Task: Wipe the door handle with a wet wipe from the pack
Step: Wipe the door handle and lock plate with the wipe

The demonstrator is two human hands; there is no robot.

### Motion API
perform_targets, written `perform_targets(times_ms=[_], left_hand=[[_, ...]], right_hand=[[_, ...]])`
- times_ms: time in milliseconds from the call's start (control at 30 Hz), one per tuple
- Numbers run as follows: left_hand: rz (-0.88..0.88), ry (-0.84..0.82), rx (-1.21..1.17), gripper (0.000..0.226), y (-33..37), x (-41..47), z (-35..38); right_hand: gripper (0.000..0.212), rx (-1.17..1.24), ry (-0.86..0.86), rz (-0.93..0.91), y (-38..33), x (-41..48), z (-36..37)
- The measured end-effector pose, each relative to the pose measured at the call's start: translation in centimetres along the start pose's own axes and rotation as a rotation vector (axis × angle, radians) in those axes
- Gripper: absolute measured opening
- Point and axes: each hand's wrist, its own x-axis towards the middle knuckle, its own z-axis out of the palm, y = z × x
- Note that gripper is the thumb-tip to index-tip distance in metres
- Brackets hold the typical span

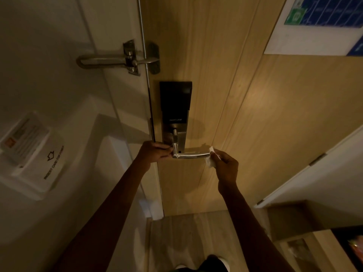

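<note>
A silver lever door handle (191, 154) sticks out level from a black smart lock plate (174, 107) on the wooden door (245, 114). My left hand (155, 152) pinches the handle's inner end near the pivot. At the handle's free tip, my right hand (225, 166) holds a crumpled white wet wipe (211, 158), which touches the tip. The pack of wipes is not in view.
A metal swing-bar door guard (121, 59) spans the frame and door above the lock. A white key-card holder (33, 152) hangs on the left wall. A blue and white sign (322, 24) is fixed high on the door. A white cabinet door (324, 163) stands at the right.
</note>
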Motion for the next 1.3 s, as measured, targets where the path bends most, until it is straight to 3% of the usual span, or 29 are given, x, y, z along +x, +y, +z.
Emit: perform_targets(times_ms=[167,333,567,767,900,1033,1200,1300], left_hand=[[-0.014,0.010,-0.013,0.024,0.1,-0.1,0.1],[-0.016,-0.008,-0.066,0.022,0.0,0.0,0.2],[0.002,0.001,-0.038,0.024,-0.1,-0.1,0.2],[0.021,0.002,0.000,0.025,-0.5,0.3,-0.1],[0.032,0.006,0.034,0.026,-0.6,0.4,-0.1],[0.032,0.006,0.014,0.025,-0.5,0.3,-0.2],[0.007,0.015,0.023,0.027,-0.4,0.2,0.0],[0.002,0.021,0.046,0.025,-0.2,0.1,-0.1]], right_hand=[[0.011,0.037,-0.073,-0.016,-0.8,-1.0,-1.8],[0.024,0.136,-0.082,-0.030,-2.7,1.5,-3.2],[0.020,-0.143,-0.294,0.064,-3.2,3.9,-1.4],[0.016,-0.255,-0.339,-0.199,-3.2,2.8,-1.5],[0.014,-0.325,-0.264,-0.275,-3.4,3.0,-1.9],[0.011,-0.629,-0.184,-0.517,-5.0,3.6,0.2],[0.008,-0.853,-0.516,-0.571,-5.6,3.0,2.9],[0.008,-0.822,-0.550,-0.667,-5.3,1.7,3.4]])
